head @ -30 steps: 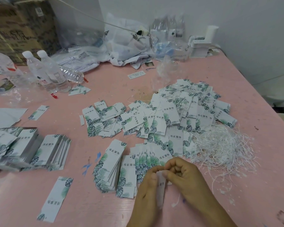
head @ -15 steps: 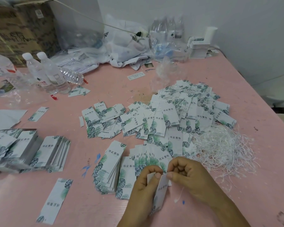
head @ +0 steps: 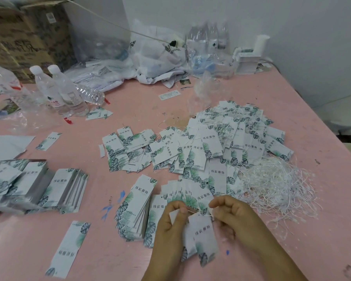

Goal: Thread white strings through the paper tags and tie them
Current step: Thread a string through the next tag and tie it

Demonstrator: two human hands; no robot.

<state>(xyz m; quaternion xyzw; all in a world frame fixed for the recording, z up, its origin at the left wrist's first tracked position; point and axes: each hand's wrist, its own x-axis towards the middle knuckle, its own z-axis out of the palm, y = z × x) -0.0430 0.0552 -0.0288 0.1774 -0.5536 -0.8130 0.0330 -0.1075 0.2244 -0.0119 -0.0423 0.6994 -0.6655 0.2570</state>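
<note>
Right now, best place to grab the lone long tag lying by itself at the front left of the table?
Judging by its pose, take the long tag by a short end, likely the near one, coming from the table's front edge. It lies flat and alone on bare pink surface, so pinch the end or slide it to the edge first.

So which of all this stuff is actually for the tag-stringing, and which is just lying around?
For the job:
- paper tags in hand
- white string pulled by left hand and right hand
- pile of loose strings
- heap of strung tags
- tag stacks

Lying about:
- water bottles
- plastic bags
- cardboard box
</note>
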